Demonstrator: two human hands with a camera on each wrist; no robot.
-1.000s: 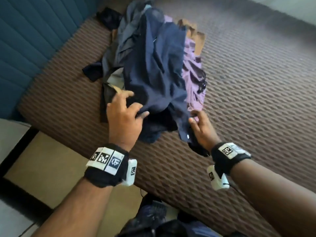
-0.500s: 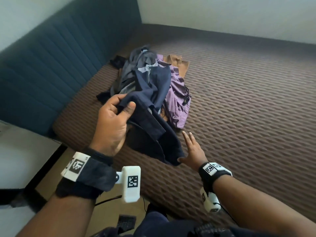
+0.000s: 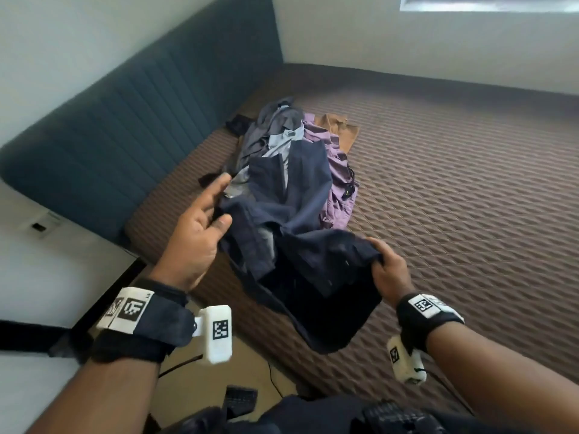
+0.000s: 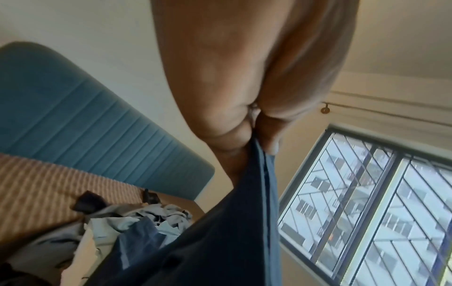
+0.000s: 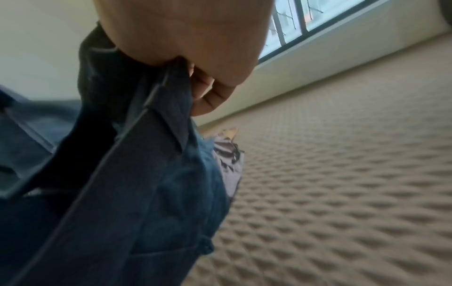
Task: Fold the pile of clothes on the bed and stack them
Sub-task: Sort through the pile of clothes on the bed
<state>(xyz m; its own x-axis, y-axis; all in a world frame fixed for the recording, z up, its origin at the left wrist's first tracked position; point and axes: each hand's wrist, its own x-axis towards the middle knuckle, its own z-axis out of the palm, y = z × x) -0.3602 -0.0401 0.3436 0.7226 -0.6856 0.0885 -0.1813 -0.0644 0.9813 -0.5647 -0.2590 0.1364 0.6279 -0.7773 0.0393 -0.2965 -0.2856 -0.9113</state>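
Navy garment: a dark navy garment (image 3: 316, 264) is lifted off the near edge of the bed, its far part trailing back onto the pile and its lower part hanging slack past the mattress edge.
Left hand: the left hand (image 3: 197, 236) pinches an edge of the navy cloth between thumb and fingers; the left wrist view shows the fabric clamped at the fingertips (image 4: 269, 143).
Right hand: the right hand (image 3: 388, 270) has its fingers curled over a bunched fold of the same garment; the right wrist view shows a seamed edge held under the fingers (image 5: 210, 94).
Pile: the pile of clothes (image 3: 291, 145) lies on the bed near the headboard side, with grey, pale blue, purple (image 3: 335, 183) and tan (image 3: 341, 130) pieces overlapping.
Bed: a brown mattress cover (image 3: 470, 198) with a raised diamond quilt pattern spreads out to the right of the pile.
Headboard: a teal padded headboard (image 3: 131, 126) with vertical channels runs along the left.
Room: pale walls meet the bed at the far side; a barred window (image 4: 381, 212) shows in the left wrist view.
Hard to make out: which kind of garment the navy piece is cannot be told. The wrist views are blurred, and the small black items at the pile's far left edge are unclear.
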